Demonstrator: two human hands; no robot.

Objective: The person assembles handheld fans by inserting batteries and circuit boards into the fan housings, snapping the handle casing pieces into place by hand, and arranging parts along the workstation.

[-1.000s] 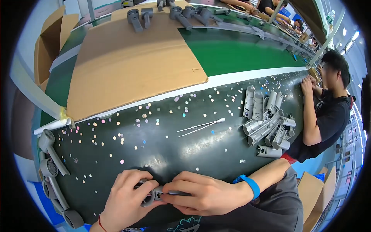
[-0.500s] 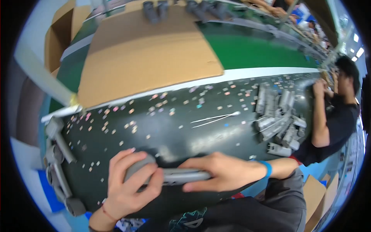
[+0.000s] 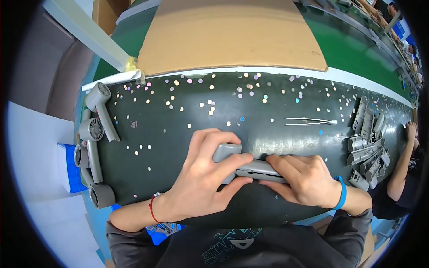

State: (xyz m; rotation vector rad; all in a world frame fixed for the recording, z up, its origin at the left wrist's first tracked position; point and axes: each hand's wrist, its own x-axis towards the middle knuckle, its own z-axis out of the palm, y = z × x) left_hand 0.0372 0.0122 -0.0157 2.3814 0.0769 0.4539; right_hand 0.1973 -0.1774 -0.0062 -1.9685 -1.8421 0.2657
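Observation:
A grey hair dryer (image 3: 257, 170) lies sideways in both my hands, just above the dark worktop. My left hand (image 3: 201, 178) is closed round its head end, thumb and fingers on either side of the housing. On the handle, my right hand (image 3: 306, 178) grips with the fingers above and the thumb below. A narrow dark slot shows along the handle's side between the hands. Beyond my right hand lie metal tweezers (image 3: 308, 123), with a whitish blob at their right end.
Several grey hair dryers (image 3: 97, 96) line the left edge. Loose grey shell halves (image 3: 366, 152) are heaped at right, beside a co-worker's arm (image 3: 399, 167). Small round stickers (image 3: 211, 112) dot the dark worktop (image 3: 178, 154). Behind lies a cardboard sheet (image 3: 232, 38) on a green belt (image 3: 353, 56).
The view has swung, so the worktop appears straighter and the co-worker farther right. Both hands still hold the hair dryer, with its handle's slotted side now showing.

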